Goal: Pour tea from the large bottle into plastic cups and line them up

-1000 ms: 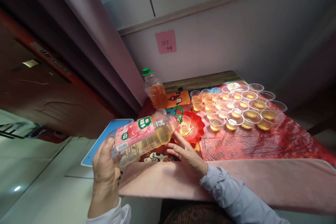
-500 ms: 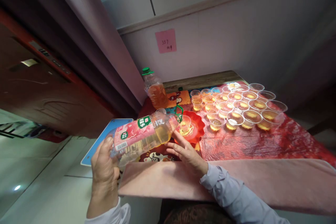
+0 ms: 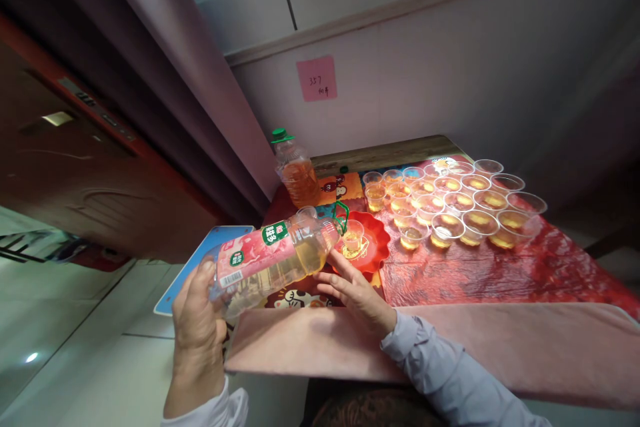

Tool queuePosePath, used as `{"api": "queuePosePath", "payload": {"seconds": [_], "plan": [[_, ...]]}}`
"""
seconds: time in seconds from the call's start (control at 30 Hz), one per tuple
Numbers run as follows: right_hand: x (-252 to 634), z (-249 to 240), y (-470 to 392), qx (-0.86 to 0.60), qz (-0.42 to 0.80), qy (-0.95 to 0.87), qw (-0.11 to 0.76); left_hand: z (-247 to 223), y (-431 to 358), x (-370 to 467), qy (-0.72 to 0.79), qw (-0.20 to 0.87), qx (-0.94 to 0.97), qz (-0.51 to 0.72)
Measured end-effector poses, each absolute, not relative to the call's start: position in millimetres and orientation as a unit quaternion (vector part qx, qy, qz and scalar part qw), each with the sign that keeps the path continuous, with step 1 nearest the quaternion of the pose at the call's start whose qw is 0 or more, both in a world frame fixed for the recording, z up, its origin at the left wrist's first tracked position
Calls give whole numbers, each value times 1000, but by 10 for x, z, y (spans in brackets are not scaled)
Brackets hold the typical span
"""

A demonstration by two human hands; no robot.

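Left hand gripping tilted bottle, yellow liquid inside; right hand spread by neck; cups part-filled.

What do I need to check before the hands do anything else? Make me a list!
1. Left hand gripping the bottle: ok, wrapped around its bottom end.
2. Right hand supporting the neck: cannot tell. Its fingers are right by the neck, but whether they carry weight doesn't show.
3. Cup standing in the red plate: ok.
4. Bottle's mouth lined up with that cup: cannot tell. They look close, but one view hides the depth.
5. Other cups away from both hands: ok, grouped right of the plate.
6. Second bottle upright with its green cap on: ok.
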State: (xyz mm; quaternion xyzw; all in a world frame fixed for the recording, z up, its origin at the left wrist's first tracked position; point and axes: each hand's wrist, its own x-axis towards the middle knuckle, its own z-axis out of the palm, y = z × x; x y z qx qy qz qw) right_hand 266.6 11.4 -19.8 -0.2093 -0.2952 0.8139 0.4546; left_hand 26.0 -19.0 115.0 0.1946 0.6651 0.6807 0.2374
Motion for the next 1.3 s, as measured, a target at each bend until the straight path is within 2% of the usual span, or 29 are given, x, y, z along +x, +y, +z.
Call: {"api": "queuePosePath", "payload": {"seconds": [1.3], "plan": [[2662,-205,91,-210,814,-297,453,1147,-221,271,671,227,199,677]]}}
